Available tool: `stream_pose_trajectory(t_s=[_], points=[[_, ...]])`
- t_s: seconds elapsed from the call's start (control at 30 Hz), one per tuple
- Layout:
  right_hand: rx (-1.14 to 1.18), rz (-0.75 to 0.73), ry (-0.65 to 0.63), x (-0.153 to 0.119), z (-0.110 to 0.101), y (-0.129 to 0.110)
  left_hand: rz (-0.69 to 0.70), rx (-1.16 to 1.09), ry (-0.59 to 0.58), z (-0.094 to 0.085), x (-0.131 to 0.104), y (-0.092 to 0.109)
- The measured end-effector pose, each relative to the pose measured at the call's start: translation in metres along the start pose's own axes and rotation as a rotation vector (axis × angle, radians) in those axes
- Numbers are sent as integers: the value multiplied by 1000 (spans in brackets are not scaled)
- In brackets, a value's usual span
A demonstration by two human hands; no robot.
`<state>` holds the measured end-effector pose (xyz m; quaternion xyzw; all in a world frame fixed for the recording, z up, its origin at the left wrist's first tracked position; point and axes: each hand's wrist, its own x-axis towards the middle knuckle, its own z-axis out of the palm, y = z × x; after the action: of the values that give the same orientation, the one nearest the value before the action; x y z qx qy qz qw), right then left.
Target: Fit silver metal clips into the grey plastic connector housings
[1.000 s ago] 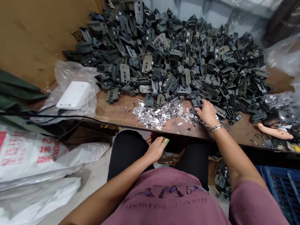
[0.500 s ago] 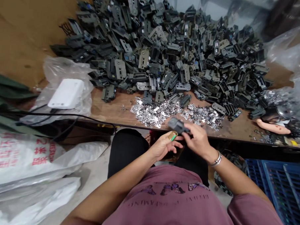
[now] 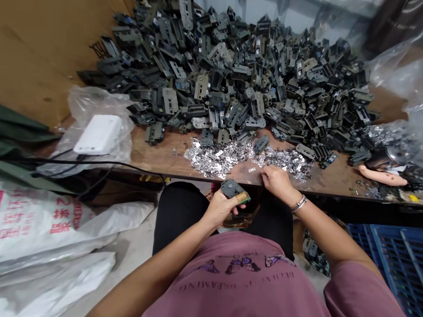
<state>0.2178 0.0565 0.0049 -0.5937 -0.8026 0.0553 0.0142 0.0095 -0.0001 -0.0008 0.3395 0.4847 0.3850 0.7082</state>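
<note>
**Dark block (image 3: 227, 187) goes from right hand (image 3: 277, 182) to left hand (image 3: 219, 209)**

Half a second ago the right hand carried the dark block above the left; now the left hand has it, and the right hand has moved away to the bench edge.

Nearest is the person's purple shirt (image 3: 241, 290), with black trousers (image 3: 181, 208) beyond it. Above the lap, just short of the bench (image 3: 155, 158), the left hand is closed around the dark block, its thumb, wrapped in a tan band (image 3: 241, 197) with a green edge, pressing on it. To the right, the right hand, a bracelet (image 3: 298, 203) at its wrist, has its fingers curled in together at the bench edge; whether they pinch anything cannot be told. Just beside those fingers lies a loose clip (image 3: 252, 169).

Farther in, two heaps of shiny metal clips (image 3: 214, 161) spread side by side, with a single block (image 3: 261, 144) between them at their far side. Well left, a white box (image 3: 98, 134) rests on a plastic bag (image 3: 122, 150). Behind everything on the bench rises a big pile of similar blocks (image 3: 236, 75), reaching toward the pale wall (image 3: 235, 0).
</note>
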Motion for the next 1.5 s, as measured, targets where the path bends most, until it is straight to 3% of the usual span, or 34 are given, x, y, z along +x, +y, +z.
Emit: stream_pose_trajectory(t_s=[0.17, 0.3, 0.43, 0.6, 0.7, 0.83, 0.97, 1.2, 1.27, 1.37, 1.43, 1.5], points=[[-73, -94, -72, -5, -6, -9, 69, 89, 20, -3, -4, 4], [-31, -11, -22, 0, -9, -4, 115, 114, 13, -5, -2, 6], [-31, -2, -52, 10, -8, 0, 169, 156, 16, -4, 3, 6], [431, 36, 156, 1, -8, -8, 333, 257, 82, -4, 10, 10], [679, -43, 196, -13, -13, -24, 351, 347, 75, -5, 10, 12], [673, -177, 137, -25, -25, -35, 382, 332, -38, -4, 8, 10], [792, -152, -24, -32, -32, -27, 373, 296, -98, -6, 5, 7], [738, -295, 242, -50, -24, -35, 350, 308, -68, -13, -2, 9], [841, -229, 293, -52, -17, -41, 341, 299, -71, -13, -5, 12], [1162, 76, 322, -51, -8, -48, 333, 270, -65, -12, -10, 15], [1407, 229, 188, -49, -4, -52, 367, 278, -66, -12, -12, 14], [1596, 283, 22, -47, 0, -58, 413, 306, -68, -12, -13, 10]])
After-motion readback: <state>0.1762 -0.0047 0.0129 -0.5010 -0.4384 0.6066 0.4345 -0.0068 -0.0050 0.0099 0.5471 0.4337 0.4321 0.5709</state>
